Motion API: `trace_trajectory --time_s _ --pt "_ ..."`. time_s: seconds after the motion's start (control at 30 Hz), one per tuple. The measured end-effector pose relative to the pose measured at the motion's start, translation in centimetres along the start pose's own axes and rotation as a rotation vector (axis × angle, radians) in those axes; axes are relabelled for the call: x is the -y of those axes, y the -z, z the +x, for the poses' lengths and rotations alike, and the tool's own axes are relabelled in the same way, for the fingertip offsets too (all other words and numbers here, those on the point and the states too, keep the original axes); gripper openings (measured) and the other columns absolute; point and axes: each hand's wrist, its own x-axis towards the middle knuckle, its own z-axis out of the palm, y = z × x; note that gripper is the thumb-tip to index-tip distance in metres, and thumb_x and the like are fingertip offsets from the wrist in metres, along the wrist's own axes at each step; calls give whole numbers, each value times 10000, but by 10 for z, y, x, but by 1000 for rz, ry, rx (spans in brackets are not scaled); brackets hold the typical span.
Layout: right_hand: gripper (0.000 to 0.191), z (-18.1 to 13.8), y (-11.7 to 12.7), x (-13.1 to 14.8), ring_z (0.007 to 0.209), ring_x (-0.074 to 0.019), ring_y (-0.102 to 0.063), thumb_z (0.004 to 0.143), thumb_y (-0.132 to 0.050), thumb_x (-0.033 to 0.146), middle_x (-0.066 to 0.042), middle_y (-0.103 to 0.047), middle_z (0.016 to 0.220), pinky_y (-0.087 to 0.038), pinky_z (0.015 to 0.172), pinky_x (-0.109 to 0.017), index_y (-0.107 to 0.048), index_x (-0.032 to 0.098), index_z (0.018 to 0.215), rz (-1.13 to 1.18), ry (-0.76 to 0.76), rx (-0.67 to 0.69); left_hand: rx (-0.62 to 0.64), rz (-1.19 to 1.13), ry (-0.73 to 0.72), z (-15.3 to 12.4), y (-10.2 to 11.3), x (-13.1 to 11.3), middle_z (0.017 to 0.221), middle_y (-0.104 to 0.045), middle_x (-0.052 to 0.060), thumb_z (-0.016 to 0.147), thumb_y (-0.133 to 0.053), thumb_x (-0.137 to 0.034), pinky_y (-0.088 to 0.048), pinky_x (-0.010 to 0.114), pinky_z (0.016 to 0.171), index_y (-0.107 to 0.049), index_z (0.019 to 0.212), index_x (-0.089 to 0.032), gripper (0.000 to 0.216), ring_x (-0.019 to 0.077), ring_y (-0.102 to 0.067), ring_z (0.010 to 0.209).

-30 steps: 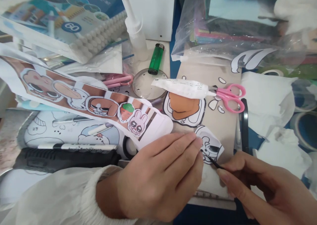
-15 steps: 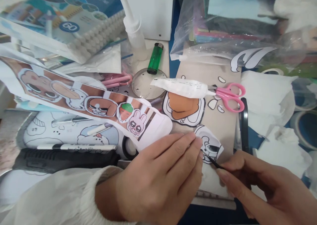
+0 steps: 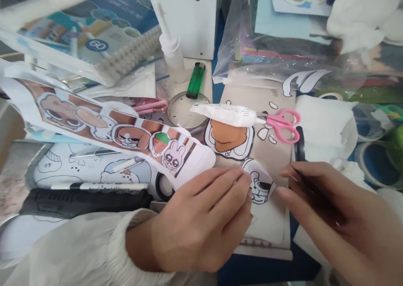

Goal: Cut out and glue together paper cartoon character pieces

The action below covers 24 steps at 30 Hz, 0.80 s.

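My left hand (image 3: 204,214) is closed, its fingers pressed together on a white paper cutout (image 3: 260,188) with a black-outlined cartoon face. Part of the cutout is hidden under the fingertips. To the right, apart from the paper, my right hand (image 3: 336,219) is closed around thin black tweezers (image 3: 310,185), blurred and mostly covered by the fingers. Just beyond the cutout lies an orange-and-white cartoon cutout (image 3: 229,139). Pink-handled scissors (image 3: 285,125) and a white glue tube (image 3: 225,113) lie past it, among small white paper pieces (image 3: 262,133).
A printed sticker strip (image 3: 132,137) stretches across the left. A green lighter (image 3: 195,80) rests by a round clear dish (image 3: 179,112). At the back stand a boxed marker set (image 3: 103,47) and a plastic bag (image 3: 245,68). Tape rolls (image 3: 362,164) and crumpled tissue (image 3: 324,131) sit right.
My right hand has drawn back to the right, taking the tweezers off the cutout. My left hand stays on the paper. The view has shifted slightly.
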Motion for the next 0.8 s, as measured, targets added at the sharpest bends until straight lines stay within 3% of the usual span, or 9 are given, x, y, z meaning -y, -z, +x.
trace_trajectory --time_s 0.07,0.17,0.37,0.8 --pt "104 11 -8 4 619 -124 -624 862 -572 308 10 -672 828 -473 534 -187 -553 271 958 -57 127 25 -34 5 3 2 0 0 1024 -690 75 820 -641 -172 -501 354 981 -680 917 -103 125 209 -627 1026" --pt "7 24 -15 7 651 -109 -601 876 -558 252 20 -632 809 -453 587 -196 -557 245 876 -50 185 65 -46 23 22 3 0 -1 930 -661 36 806 -651 -172 -488 347 973 -675 848 -134 62 166 -607 916" --pt "133 32 -14 7 612 -99 -524 881 -553 251 30 -543 722 -411 557 -203 -525 222 754 30 157 117 -50 10 35 3 -2 -1 888 -630 19 784 -662 -164 -461 358 955 -677 794 -146 26 153 -565 845" --pt "42 23 -8 -1 689 -89 -617 888 -555 258 63 -661 826 -465 612 -153 -583 286 900 123 128 220 -65 -8 47 7 -3 -1 913 -667 38 761 -677 -151 -482 364 923 -683 798 -137 39 176 -604 889"
